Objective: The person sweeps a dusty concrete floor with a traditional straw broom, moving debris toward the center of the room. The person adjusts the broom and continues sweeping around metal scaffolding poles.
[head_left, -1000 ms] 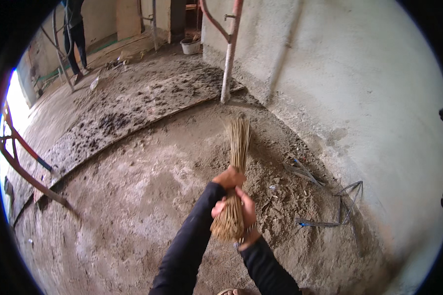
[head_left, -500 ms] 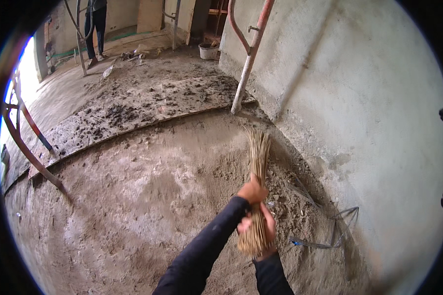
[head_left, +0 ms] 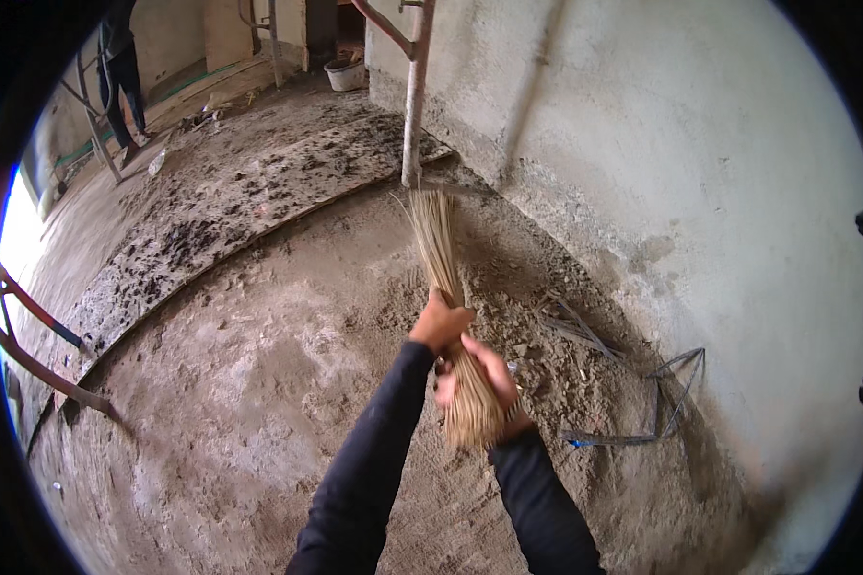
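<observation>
Two dark sleeves came in from the lower edge of the frame, the left sleeve (head_left: 364,470) slanting up from left of centre and the right sleeve (head_left: 544,498) from right of centre. The right hand (head_left: 499,372), just below the middle of the frame, was closed around the thick, near end of a straw broom (head_left: 474,407), with a stub of cut stalks showing below its grip. The left hand (head_left: 439,322), a little higher and further left, was wrapped tightly around the same bundle, close to the right. From there the broom's fibres ran upward through the centre, spreading slightly toward their tips; whether those tips touched the floor could not be told. Around the hands lay a rough, dusty floor (head_left: 211,431), with loose rubble (head_left: 556,383) to the right of them. Right of centre, dark bent strips (head_left: 623,439), one with a blue end, lay on the debris near the foot of a pale, stained wall (head_left: 700,201) that filled the right side. At the left edge, a curved metal leg (head_left: 58,381) stood on the ground. Beyond, a flat strip strewn with dark clods (head_left: 259,206) crossed the upper left, and a pale post (head_left: 416,115) rose at upper centre, its foot just beside the broom's tips in the view. Further back were a whitish bucket (head_left: 345,77) and, at the upper left, a person in dark trousers (head_left: 123,86) standing behind metal legs (head_left: 98,129).
</observation>
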Motion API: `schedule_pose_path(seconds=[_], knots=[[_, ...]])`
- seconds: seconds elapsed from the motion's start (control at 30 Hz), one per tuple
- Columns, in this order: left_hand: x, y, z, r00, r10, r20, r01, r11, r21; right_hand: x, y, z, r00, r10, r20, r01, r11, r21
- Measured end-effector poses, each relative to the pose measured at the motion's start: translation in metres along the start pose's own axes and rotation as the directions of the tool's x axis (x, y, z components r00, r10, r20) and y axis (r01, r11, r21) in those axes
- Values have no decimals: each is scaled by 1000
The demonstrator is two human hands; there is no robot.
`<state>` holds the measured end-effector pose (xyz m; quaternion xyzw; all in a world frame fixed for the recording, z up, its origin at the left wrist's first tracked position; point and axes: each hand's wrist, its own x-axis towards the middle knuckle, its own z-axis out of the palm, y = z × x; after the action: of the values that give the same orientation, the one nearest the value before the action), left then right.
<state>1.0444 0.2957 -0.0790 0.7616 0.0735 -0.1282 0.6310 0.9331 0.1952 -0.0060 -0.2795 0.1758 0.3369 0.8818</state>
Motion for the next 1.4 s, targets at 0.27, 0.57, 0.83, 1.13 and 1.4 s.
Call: schedule_pose_path(seconds=[0.27, 0.57, 0.83, 1.13, 1.4], knots=[[-53, -12, 31, 860, 260, 440, -252, 965, -78, -31, 81, -38, 933, -318, -169, 336, 937, 90], [98, 8, 9, 969, 104, 224, -192, 887, 419, 108, -44, -48, 987, -89, 133, 63, 981, 182], [-85, -56, 95, 738, 207, 642, -228, 972, -51, -75, 116, -120, 917, -161, -364, 259, 936, 237], [-175, -80, 36, 968, 112, -225, -186, 922, -339, -150, 172, -139, 966, -252, -57, 149, 723, -675], [-242, -160, -26, 864, -86, -496, 96, 995, -6, -139, 207, -127, 913, 401, 73, -379, 902, -208]])
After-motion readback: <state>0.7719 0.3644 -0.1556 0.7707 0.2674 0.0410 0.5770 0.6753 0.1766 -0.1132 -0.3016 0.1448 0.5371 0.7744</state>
